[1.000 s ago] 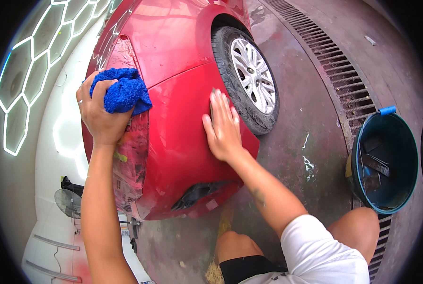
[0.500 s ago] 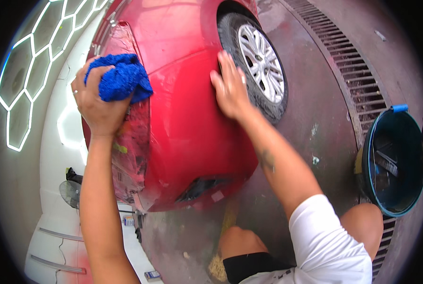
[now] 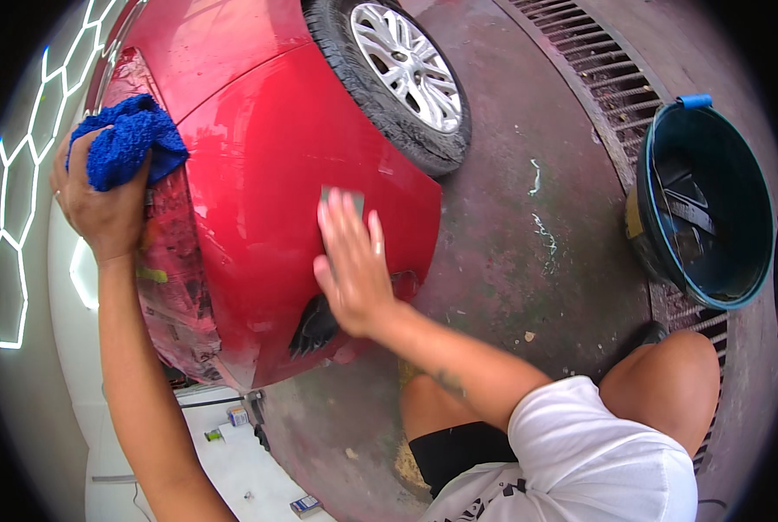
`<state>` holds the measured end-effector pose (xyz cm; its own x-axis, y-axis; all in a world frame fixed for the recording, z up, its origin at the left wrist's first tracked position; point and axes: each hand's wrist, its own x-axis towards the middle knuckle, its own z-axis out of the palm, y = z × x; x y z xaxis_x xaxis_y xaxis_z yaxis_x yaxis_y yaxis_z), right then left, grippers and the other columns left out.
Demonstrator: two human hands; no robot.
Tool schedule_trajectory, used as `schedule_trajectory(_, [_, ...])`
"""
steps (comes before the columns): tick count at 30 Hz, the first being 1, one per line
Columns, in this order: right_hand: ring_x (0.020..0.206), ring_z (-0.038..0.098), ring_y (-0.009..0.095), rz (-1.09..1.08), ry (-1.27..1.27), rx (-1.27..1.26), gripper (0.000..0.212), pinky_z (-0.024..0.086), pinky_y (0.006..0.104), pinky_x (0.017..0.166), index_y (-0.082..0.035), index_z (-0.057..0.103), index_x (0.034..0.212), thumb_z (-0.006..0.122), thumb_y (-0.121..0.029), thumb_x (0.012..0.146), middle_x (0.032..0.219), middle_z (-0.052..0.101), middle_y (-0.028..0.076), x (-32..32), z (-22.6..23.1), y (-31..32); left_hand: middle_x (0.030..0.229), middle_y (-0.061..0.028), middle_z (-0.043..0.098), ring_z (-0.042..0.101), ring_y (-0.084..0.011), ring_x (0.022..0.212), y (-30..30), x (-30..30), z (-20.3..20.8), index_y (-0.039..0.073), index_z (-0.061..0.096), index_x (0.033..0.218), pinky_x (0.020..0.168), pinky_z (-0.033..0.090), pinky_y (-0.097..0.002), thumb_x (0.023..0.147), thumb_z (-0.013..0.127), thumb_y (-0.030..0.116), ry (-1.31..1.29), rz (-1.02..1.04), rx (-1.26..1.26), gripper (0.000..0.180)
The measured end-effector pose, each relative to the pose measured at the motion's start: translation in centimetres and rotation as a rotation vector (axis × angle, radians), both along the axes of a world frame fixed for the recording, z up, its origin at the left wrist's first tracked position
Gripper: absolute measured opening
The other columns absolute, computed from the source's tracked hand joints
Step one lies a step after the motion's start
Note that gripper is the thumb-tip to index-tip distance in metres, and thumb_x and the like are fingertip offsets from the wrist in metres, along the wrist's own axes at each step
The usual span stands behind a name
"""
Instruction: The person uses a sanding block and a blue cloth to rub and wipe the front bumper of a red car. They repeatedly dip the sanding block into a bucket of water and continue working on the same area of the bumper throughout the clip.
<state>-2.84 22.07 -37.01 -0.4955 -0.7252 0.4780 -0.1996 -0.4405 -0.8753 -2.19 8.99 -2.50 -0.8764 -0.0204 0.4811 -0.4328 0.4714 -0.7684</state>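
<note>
A blue microfiber cloth (image 3: 130,143) is bunched in my left hand (image 3: 102,204), its fingers closed around it at the edge of the masked headlight area (image 3: 178,261). My right hand (image 3: 354,270) presses with flat fingers on the red bumper (image 3: 258,217) of a car. From under its fingertips sticks out a small grey-green sheet of sandpaper (image 3: 330,193), pinned against the paint; the rest of the sheet is hidden by the hand. A dark fog-lamp recess (image 3: 315,329) lies just below that hand.
The front wheel (image 3: 405,68) stands beyond the bumper. On the right, a dark teal bucket (image 3: 728,278) with a few things inside sits beside a floor drain grate (image 3: 598,65). Small boxes (image 3: 238,416) lie at the lower left. My bent knees are close below.
My right hand has moved from beside the wheel arch down and left onto the bumper, bringing the sandpaper's edge into sight. The left hand still grips the cloth. The view has shifted.
</note>
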Motion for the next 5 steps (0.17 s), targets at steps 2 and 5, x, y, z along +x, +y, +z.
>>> schedule_trajectory(2, [0.169,0.017,0.043,0.016,-0.045,0.016,0.069,0.01,0.0678,0.132,0.004,0.027,0.171,0.046,-0.032,0.116,0.181,0.021,0.026,2.2,-1.0,2.1,0.133,-0.0112,0.072,0.066,-0.0354,0.127,0.0,-0.3,0.6,0.015,0.076,0.118,0.112,0.047,-0.0474,0.074,0.098,0.028,0.003,0.009,-0.015,0.051])
schedule_trajectory(5, [0.169,0.016,0.044,-0.08,-0.039,0.052,0.068,0.009,0.0678,0.132,0.003,0.027,0.171,0.046,-0.032,0.116,0.181,0.02,0.026,0.6,-2.6,-0.1,0.133,-0.0115,0.072,0.066,-0.0354,0.128,-1.0,-0.2,0.8,0.014,0.076,0.119,0.113,0.046,-0.0475,0.076,0.097,0.03,0.011,0.04,-0.016,0.051])
